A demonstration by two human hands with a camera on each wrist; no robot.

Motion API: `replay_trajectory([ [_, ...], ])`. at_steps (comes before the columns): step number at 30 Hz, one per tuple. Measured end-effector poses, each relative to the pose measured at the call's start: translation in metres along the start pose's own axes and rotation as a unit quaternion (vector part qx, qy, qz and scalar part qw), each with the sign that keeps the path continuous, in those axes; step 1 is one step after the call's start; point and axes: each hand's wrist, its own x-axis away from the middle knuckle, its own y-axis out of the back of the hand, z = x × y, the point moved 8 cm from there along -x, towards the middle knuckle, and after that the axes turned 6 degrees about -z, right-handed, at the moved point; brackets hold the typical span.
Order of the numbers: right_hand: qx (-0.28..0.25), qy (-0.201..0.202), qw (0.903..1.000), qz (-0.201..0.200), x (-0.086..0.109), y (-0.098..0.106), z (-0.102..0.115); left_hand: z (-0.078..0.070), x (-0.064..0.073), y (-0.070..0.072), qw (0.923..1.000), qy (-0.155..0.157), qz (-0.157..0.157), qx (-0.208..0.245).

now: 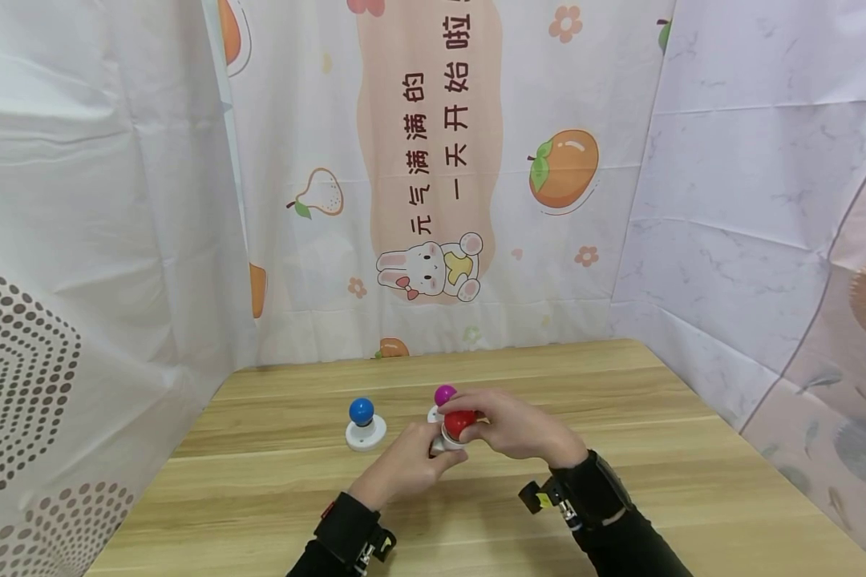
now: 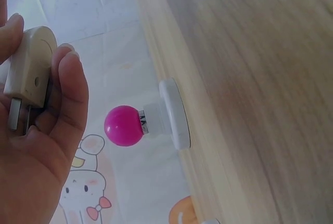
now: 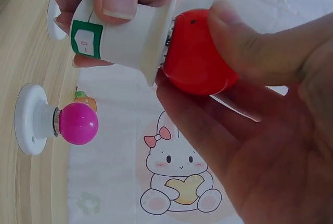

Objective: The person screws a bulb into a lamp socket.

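My left hand (image 1: 404,465) holds a white plug-in lamp socket (image 3: 127,37) with a green-framed switch (image 3: 86,39) on its side. Two flat metal prongs (image 2: 15,114) stick out of the socket's plug end in the left wrist view. With thumb and fingers, my right hand (image 1: 520,426) grips a red light bulb (image 3: 195,57) at the socket's mouth. A strip of the bulb's metal base shows at the rim; how deep it sits I cannot tell. Both hands are above the table, close together.
Just behind the hands, a magenta bulb (image 1: 444,393) stands in a round white lamp holder (image 2: 176,115). To the left, a blue bulb (image 1: 362,411) stands in another white holder (image 1: 366,435). Printed curtains (image 1: 433,328) border the wooden table (image 1: 260,481) at the back and sides.
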Motion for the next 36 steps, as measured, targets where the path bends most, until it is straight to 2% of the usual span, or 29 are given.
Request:
replay_trajectory([
  [8,-0.009,-0.012,0.9999,0.002,-0.001,-0.001,-0.004,0.002,0.000,-0.001,0.9999,-0.004,0.002,0.010],
  [13,-0.049,-0.029,0.9984,0.001,-0.001,-0.001,-0.009,-0.001,-0.002,0.000,0.9996,-0.014,-0.003,0.025],
  [18,-0.066,-0.039,0.9970,-0.013,-0.001,0.002,-0.013,0.000,-0.001,0.003,0.9990,-0.007,-0.011,0.042],
  [25,-0.084,-0.097,0.9909,-0.043,0.001,0.004,-0.028,0.003,0.000,0.006,0.9985,0.016,-0.019,0.048],
  [31,-0.107,-0.092,0.9892,-0.040,-0.002,-0.001,-0.038,0.004,0.001,0.008,0.9982,0.021,-0.023,0.051],
  [36,-0.143,-0.092,0.9850,-0.026,-0.003,-0.006,-0.045,0.004,0.001,0.011,0.9985,0.014,-0.036,0.039],
])
